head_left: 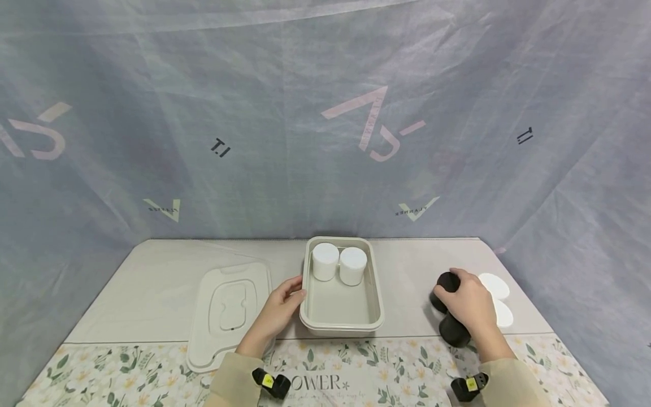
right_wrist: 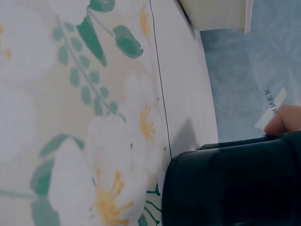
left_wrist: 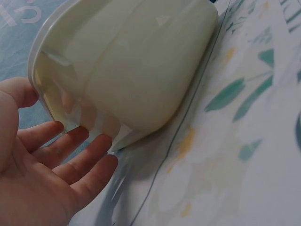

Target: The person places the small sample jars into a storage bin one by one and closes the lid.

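My left hand is at the left side of a pale rectangular bin. In the left wrist view its spread fingers rest lightly against the bin's outer wall, close under the rim. Two white cylindrical jars stand side by side at the far end inside the bin. Over on the right, my right hand grips the farther of two black cylindrical jars from above. The nearer black jar stands just in front of it and fills the lower right of the right wrist view.
A pale lid lies flat left of the bin, partly behind my left forearm. Two white discs lie beyond my right hand. A floral cloth covers the table's front, and a grey curtain hangs along the back.
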